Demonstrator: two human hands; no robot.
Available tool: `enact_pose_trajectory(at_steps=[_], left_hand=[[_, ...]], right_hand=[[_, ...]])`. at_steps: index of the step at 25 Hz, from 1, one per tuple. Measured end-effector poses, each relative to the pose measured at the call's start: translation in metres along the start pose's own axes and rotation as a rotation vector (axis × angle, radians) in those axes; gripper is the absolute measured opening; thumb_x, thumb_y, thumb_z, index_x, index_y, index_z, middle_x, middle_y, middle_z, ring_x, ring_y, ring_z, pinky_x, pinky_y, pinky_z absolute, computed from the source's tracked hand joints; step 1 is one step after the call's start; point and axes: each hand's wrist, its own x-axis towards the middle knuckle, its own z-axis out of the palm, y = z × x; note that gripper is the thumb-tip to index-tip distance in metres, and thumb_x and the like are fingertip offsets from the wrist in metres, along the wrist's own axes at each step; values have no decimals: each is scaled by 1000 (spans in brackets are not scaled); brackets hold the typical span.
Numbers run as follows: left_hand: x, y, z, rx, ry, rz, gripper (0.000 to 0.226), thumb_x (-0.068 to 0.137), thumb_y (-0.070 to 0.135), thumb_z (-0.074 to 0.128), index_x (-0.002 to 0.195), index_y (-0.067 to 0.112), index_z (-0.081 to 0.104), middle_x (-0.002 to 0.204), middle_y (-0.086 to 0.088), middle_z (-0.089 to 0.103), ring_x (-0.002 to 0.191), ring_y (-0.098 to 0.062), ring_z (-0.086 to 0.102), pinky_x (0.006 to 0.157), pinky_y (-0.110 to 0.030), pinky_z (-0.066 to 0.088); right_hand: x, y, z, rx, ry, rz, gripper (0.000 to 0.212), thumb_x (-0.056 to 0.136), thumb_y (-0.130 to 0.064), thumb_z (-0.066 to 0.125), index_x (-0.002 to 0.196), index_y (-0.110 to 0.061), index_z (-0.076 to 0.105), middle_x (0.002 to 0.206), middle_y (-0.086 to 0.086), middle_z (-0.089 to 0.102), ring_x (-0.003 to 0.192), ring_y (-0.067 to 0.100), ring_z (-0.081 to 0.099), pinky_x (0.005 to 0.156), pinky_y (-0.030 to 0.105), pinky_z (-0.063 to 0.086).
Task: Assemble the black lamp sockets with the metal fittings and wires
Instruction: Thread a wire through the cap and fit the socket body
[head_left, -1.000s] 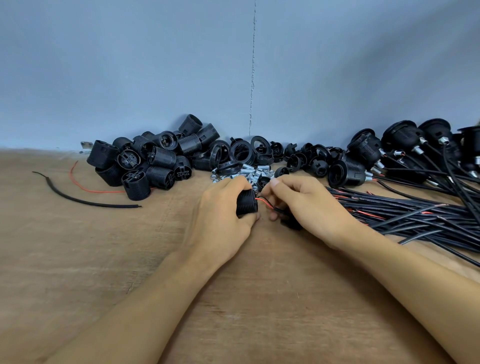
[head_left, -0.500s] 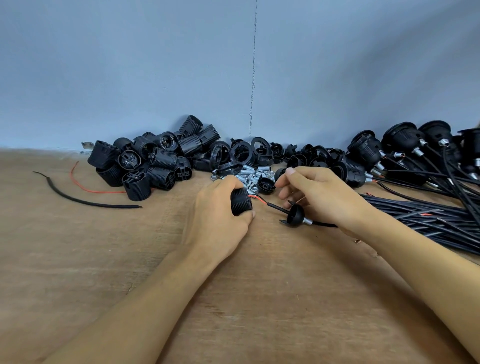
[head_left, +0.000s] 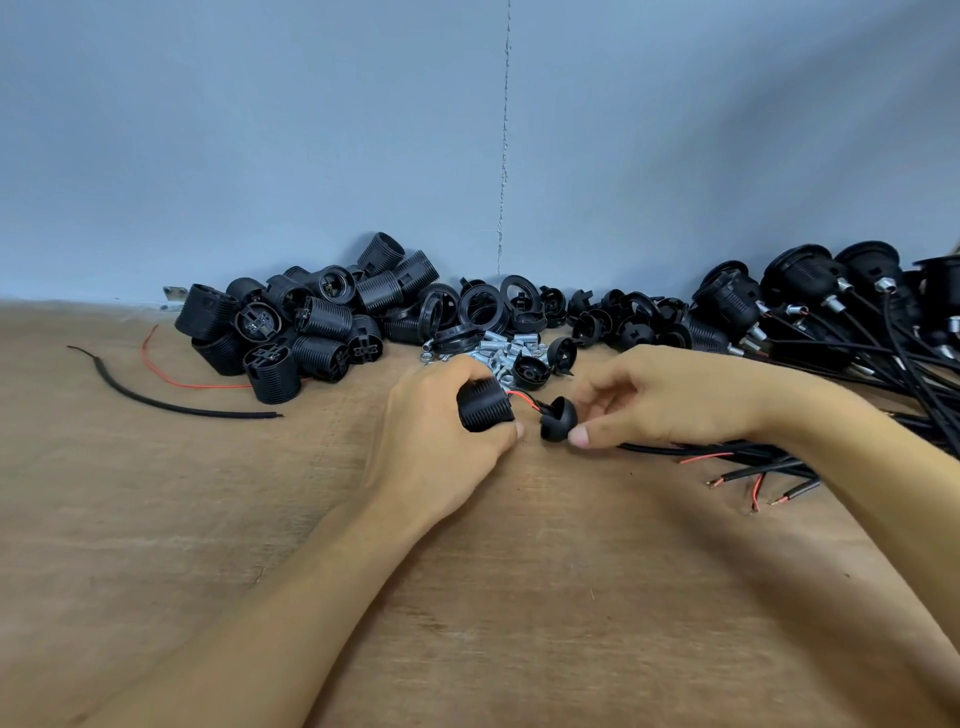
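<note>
The fingers (head_left: 470, 368) of the left hand (head_left: 441, 431) are curled tightly round a black ribbed plastic socket barrel (head_left: 485, 413). The thumb lies along its near side and the other fingers wrap over the top, so the barrel is held just above the table. The right hand (head_left: 675, 400) has its fingers bent and pinches a small black dome-shaped plastic cap (head_left: 558, 418). The thumb tip (head_left: 579, 435) presses on the cap's lower edge and the other fingers arch over it. The cap sits just beside the barrel and does not touch it. A short run of thin red and black insulated wires (head_left: 523, 399) bridges the gap between them. A black sheathed cable (head_left: 649, 448) leads away from the cap under the right palm.

Both hands work over a rough brown wooden table (head_left: 519, 597) set against a matt blue-grey wall (head_left: 311, 130). At the back left is a heap of black threaded socket barrels (head_left: 311, 322), some lying with their slotted ends showing. Next to it are flat black plastic rings (head_left: 472, 312), then a small pile of shiny silver metal fittings (head_left: 501, 349) just behind the left hand. More black dome caps (head_left: 623, 322) lie further right.

At the far right are assembled black sockets (head_left: 800, 291) with metal necks and trailing leads. A bundle of black cables (head_left: 769, 457) fans out nearer the right forearm, with bare copper tips and red cores showing at its cut ends. On the left side of the table lie a loose curved black wire (head_left: 171, 402) and a thin red wire (head_left: 179, 376).
</note>
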Motion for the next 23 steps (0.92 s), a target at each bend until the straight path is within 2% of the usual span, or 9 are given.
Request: enact_pose_trajectory(at_steps=[4,7,9,12,13,15,17,20,23], left_hand=[[-1,0,-1,-54,-27,53,31,65,40,90,85,34,68,76,17,65,84,1,59,69,-9,41],[-1,1,-2,-101,-43,72,28,68,42,89,85,33,70,76,15,66,82,-1,60,67,-10,41],[-1,2,-3,-142,-64,69,25,71,44,87,87,34,70,80,16,67,81,-3,61,67,-11,42],[0,4,-6,-244,-132,59,19,75,41,84,88,36,71,83,14,69,81,-6,63,69,-16,45],[1,4,-6,-297,-165,41,18,77,39,83,90,36,72,84,13,70,81,-6,64,69,-17,46],[2,2,-7,-356,-225,2,20,77,39,81,95,36,72,87,13,72,81,-5,65,69,-17,48],[3,1,-6,-366,-245,-28,29,74,45,79,101,40,69,91,17,72,85,-1,66,71,-12,48],[3,-2,-4,-439,-203,-141,54,62,53,82,109,38,58,97,19,74,90,-2,70,81,-22,53],[5,-3,-4,-609,-189,-257,52,62,45,86,107,31,64,95,12,77,76,-3,70,67,-21,51]], right_hand=[[7,1,13,33,90,-64,25,80,-45,78,99,-30,72,85,-2,70,80,18,65,84,42,51],[9,3,15,142,152,-92,26,82,-41,78,104,-30,71,89,2,69,76,15,59,89,48,50],[9,2,17,172,217,-115,28,82,-35,79,108,-30,70,95,-3,67,82,10,60,95,47,50],[11,-1,25,162,299,-197,24,87,-26,75,110,-26,69,106,-8,70,101,13,65,98,42,49],[10,-3,26,171,306,-212,22,88,-26,72,110,-27,69,105,-10,70,100,9,65,96,35,50],[7,-4,26,243,259,-208,10,93,-30,67,102,-26,70,85,-15,69,78,0,61,78,22,46],[5,-6,23,289,211,-191,19,98,-38,59,92,-23,68,66,-14,58,62,3,51,66,17,39],[4,-9,21,308,218,-200,24,102,-43,50,92,-31,69,73,-17,59,61,1,47,61,9,38],[7,-6,22,297,293,-167,20,98,-45,55,112,-35,66,85,-5,62,68,6,51,70,21,44]])
